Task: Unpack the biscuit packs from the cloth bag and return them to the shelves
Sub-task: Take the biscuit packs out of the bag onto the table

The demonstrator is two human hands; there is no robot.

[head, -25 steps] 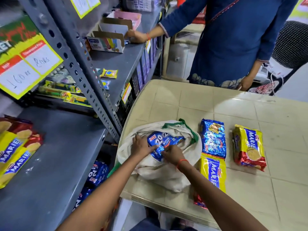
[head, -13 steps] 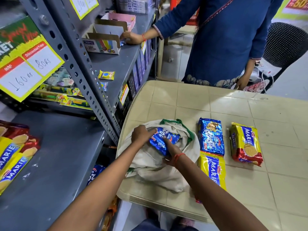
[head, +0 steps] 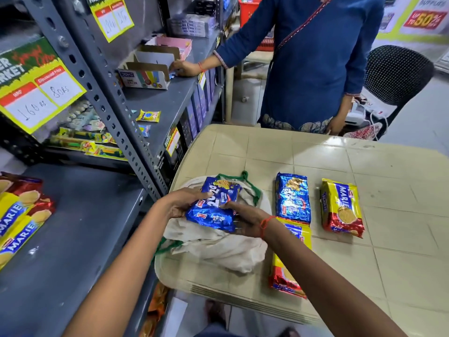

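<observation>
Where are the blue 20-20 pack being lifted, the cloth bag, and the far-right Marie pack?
blue 20-20 pack (head: 213,205), head view, middle of its printed front.
cloth bag (head: 226,249), head view, crumpled white cloth near the table edge.
far-right Marie pack (head: 341,207), head view, centre of its yellow front.

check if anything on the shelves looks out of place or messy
Two small sachets, one yellow and one blue, lie loose and askew on the middle shelf, apart from any box. The open carton behind them looks empty. Nothing looks spilled or torn.
</observation>
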